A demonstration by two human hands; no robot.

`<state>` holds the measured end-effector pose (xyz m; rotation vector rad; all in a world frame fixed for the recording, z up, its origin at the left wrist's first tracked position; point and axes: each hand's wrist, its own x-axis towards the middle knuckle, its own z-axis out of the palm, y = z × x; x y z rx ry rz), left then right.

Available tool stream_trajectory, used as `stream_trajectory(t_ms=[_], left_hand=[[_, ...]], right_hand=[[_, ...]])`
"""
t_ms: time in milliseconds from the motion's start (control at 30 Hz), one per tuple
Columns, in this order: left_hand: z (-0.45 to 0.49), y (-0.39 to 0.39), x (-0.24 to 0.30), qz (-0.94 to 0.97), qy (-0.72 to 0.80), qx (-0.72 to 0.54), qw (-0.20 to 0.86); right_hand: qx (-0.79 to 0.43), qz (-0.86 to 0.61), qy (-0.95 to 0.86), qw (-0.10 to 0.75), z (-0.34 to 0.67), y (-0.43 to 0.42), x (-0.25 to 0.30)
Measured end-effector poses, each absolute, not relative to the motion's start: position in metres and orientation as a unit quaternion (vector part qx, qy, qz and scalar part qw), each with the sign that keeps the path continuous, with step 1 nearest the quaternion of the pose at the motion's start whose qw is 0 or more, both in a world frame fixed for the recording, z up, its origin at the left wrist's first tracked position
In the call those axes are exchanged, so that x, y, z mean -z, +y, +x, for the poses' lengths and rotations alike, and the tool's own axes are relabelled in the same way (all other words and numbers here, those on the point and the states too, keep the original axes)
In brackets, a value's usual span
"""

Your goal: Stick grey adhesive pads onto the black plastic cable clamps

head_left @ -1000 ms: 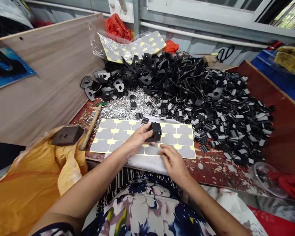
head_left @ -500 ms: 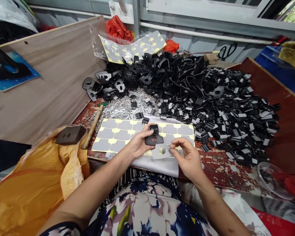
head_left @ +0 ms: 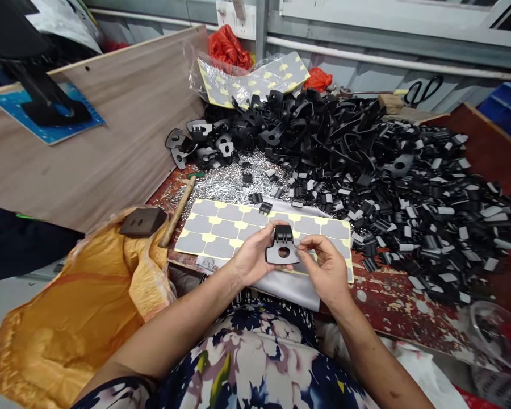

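A black plastic clip piece (head_left: 283,234) with a round hole in its flat base rests in my left hand (head_left: 252,257), fingers wrapped beneath and thumb along its side. Over that base lies a grey sticker (head_left: 275,254), its hole lined up with the hole in the piece. The thumb and forefinger of my right hand (head_left: 323,262) pinch together at the sticker's right edge. Under both hands a sheet of grey stickers on yellow backing (head_left: 221,230) is spread on the table, partly over a pale grey cloth (head_left: 289,288).
Black plastic parts (head_left: 319,130) are heaped at the back, with small black pieces (head_left: 443,227) on the right. Metal pins (head_left: 238,182) lie beyond the sheet. A wooden-handled hammer (head_left: 177,211), a dark block (head_left: 143,222) and an orange sack (head_left: 89,307) are on the left.
The sticker has gone from hanging below the clip piece to lying on its base. The left hand has turned the piece base-up toward me. The view has shifted left.
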<state>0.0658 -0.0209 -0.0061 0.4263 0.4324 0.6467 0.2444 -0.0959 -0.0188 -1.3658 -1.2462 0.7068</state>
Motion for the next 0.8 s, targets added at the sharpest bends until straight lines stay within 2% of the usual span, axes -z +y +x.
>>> stream_trajectory(t_ms=[367, 567, 633, 800], left_hand=[[0.066, -0.021, 0.005, 0.210, 0.216, -0.319, 0.899], [0.067, -0.026, 0.001, 0.256, 0.224, -0.321, 0.884], [0.072, -0.030, 0.003, 0.319, 0.257, -0.347, 0.844], [0.081, -0.035, 0.012, 0.495, 0.361, -0.453, 0.647]], right_hand=[[-0.265, -0.588, -0.552, 0.528, 0.241, -0.094, 0.018], [-0.200, -0.591, -0.599, 0.503, 0.237, -0.094, 0.009], [-0.168, -0.592, -0.619, 0.489, 0.233, -0.094, 0.010], [-0.021, -0.583, -0.679, 0.445, 0.223, -0.100, 0.016]])
